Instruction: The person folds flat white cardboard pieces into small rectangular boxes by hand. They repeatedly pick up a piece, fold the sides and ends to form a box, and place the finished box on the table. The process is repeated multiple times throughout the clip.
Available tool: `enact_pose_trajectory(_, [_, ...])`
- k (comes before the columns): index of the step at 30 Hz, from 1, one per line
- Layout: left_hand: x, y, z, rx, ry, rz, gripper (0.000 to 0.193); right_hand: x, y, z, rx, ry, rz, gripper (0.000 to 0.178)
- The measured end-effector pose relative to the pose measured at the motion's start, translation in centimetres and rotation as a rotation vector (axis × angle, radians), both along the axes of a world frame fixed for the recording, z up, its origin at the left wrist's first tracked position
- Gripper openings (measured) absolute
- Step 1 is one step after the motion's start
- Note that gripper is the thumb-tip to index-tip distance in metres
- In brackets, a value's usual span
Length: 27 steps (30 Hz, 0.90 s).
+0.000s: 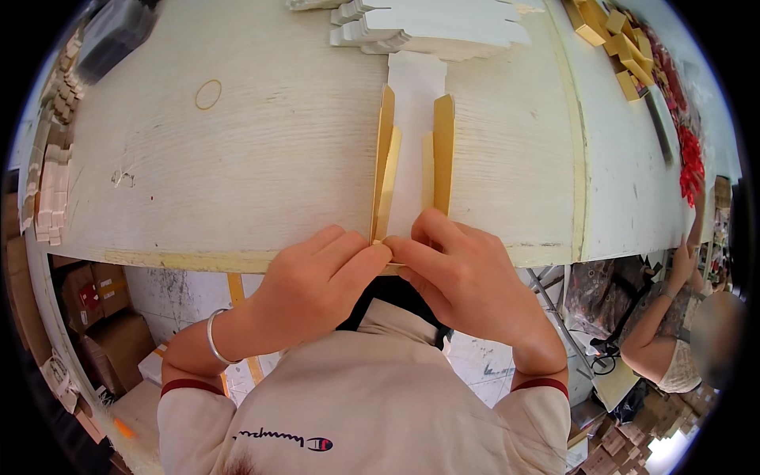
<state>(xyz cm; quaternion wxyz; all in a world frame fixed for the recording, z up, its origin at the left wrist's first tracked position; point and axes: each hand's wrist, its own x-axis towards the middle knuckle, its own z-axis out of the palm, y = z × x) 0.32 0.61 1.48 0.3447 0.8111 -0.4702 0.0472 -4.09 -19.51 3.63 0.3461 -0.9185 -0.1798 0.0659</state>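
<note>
A long cardboard box blank [412,111], white inside and gold outside, lies at the middle of the table's near edge. Its two long sides are folded up, and a flat white flap reaches away from me. Both my hands are at its near end. My left hand [321,273] pinches the near left corner with thumb and fingers together. Close against it, my right hand [459,265] has its fingers bent onto the same near end. The fingers hide the small flaps there.
A stack of flat white box blanks [443,28] lies beyond the box. A rubber band [208,95] rests on the table to the left. Gold boxes [621,47] and red items [691,166] lie far right, where another person [669,340] sits. Cardboard cartons [119,340] stand below left.
</note>
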Motion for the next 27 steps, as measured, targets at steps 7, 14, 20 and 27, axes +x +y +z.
enact_pose_trajectory(7, [-0.7,-0.3,0.3,0.017,0.151,-0.033,0.013,0.3,-0.3,-1.4,0.151,-0.075,0.010,0.021])
enact_pose_trajectory(14, [-0.5,-0.7,0.7,0.196,0.002,0.020,0.018,-0.4,-0.9,-1.4,-0.013,-0.208,0.079,0.016])
enact_pose_trajectory(20, [-1.0,-1.4,0.7,0.375,-0.125,0.076,0.018,-0.2,-1.2,-0.8,-0.160,-0.125,0.151,0.014])
enact_pose_trajectory(27, [0.0,-0.9,2.1,0.399,-0.022,0.006,0.016,0.3,-2.0,0.7,-0.104,-0.170,0.167,0.025])
